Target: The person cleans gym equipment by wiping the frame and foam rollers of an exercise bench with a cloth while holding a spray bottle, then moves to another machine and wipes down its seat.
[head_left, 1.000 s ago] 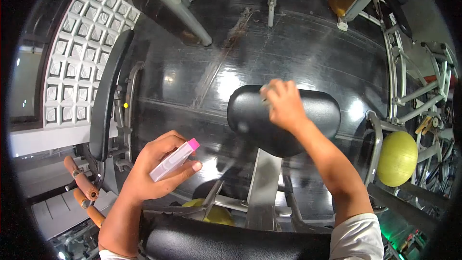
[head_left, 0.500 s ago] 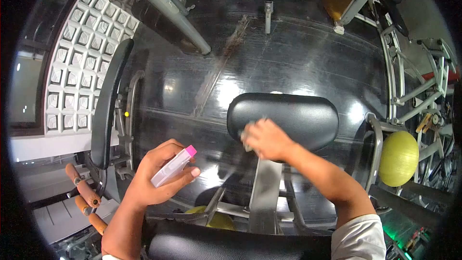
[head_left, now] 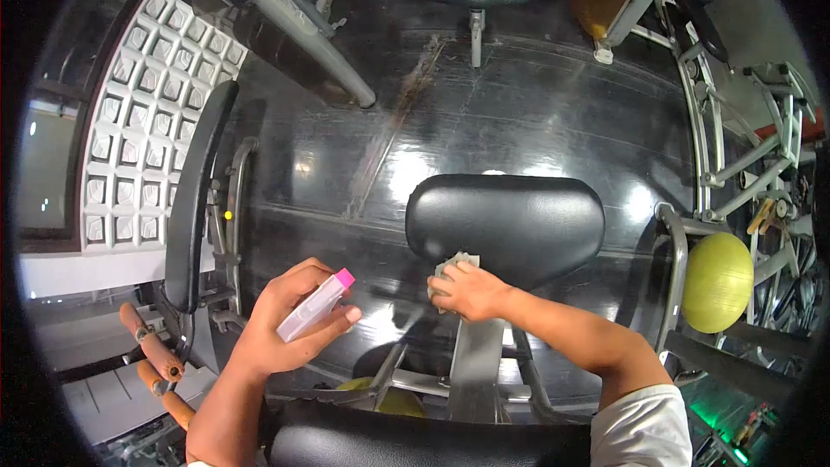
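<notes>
My left hand (head_left: pixel 275 329) is closed around a small whitish plastic bottle with a pink cap (head_left: pixel 313 310), held tilted with the cap up and to the right. My right hand (head_left: pixel 474 291) grips a crumpled greyish cloth (head_left: pixel 443 284), whose edges stick out past the fingers. That hand and the cloth are at the near left edge of a black padded seat (head_left: pixel 519 218), which rests on a grey metal post (head_left: pixel 477 355).
Nearest me lies another black pad (head_left: pixel 424 445). A yellow ball (head_left: pixel 719 283) sits at the right beside metal frames. On the left stand a tall black pad (head_left: pixel 201 199) and a white block wall (head_left: pixel 130 151). A grey tube (head_left: pixel 311 39) slants down at the upper left.
My right hand has moved down and slightly left with the cloth, from over the seat's left part to its near edge. The left hand keeps its hold on the bottle.
</notes>
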Demonstrator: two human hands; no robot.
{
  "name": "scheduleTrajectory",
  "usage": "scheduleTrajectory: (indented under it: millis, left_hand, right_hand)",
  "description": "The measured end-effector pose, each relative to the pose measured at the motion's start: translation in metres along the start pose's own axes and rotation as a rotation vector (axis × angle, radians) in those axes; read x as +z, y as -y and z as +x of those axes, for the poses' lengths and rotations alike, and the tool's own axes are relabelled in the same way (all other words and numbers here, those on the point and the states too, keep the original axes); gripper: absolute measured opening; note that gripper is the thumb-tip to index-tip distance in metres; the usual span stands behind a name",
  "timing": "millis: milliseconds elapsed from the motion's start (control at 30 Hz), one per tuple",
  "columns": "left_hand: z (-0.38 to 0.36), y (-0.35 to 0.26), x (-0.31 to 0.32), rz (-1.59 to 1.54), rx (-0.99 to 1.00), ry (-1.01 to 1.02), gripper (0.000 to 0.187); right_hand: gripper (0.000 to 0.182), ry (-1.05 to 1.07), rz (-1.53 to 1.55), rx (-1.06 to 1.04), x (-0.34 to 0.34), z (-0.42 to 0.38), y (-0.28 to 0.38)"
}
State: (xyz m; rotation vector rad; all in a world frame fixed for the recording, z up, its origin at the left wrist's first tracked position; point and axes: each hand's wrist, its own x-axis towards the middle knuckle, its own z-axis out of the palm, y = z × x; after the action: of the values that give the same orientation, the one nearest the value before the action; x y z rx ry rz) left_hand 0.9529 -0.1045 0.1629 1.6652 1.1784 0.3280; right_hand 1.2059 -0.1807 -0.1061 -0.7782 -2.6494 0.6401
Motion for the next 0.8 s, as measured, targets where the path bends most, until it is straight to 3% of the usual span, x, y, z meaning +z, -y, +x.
scheduleTrajectory:
  millis: [67, 167, 233, 267, 333, 400, 533, 667, 800]
  left_hand:
    - [0.0, -0.001, -0.001, -0.012, -0.016, -0.008, 0.021]
    - [0.001, -0.005, -0.004, 0.051, -0.054, -0.011, 0.022]
    - [0.002, -0.004, 0.002, -0.01, -0.05, -0.064, 0.021]
    - [0.002, -0.003, 0.005, -0.038, -0.05, -0.09, 0.021]
    - [0.003, -0.004, 0.007, -0.04, -0.056, -0.104, 0.021]
    - [0.004, -0.002, 0.008, -0.047, -0.057, -0.114, 0.021]
    - [0.001, -0.002, 0.009, -0.083, -0.092, -0.098, 0.02]
    - [0.002, 0.008, 0.007, -0.029, -0.055, -0.112, 0.016]
    - [0.003, 0.005, 0.009, -0.026, -0.049, -0.092, 0.016]
  right_hand:
    - [0.034, 0.059, -0.081, 0.054, -0.03, 0.01, -0.016]
    - [0.043, -0.376, -0.243, 0.395, -0.083, 0.01, -0.06]
    - [0.044, -0.514, -0.348, 0.578, -0.096, -0.002, -0.09]
    - [0.042, -0.535, -0.389, 0.635, -0.097, -0.01, -0.097]
    - [0.039, -0.237, -0.285, 0.698, -0.078, -0.025, -0.087]
    - [0.033, -0.222, -0.335, 0.467, -0.056, -0.036, -0.056]
    - [0.029, 0.105, -0.15, 0.204, -0.021, -0.025, -0.016]
    - [0.031, 0.097, -0.116, 0.07, -0.041, -0.016, -0.021]
    - [0.036, -0.305, -0.246, 0.485, -0.098, -0.004, -0.063]
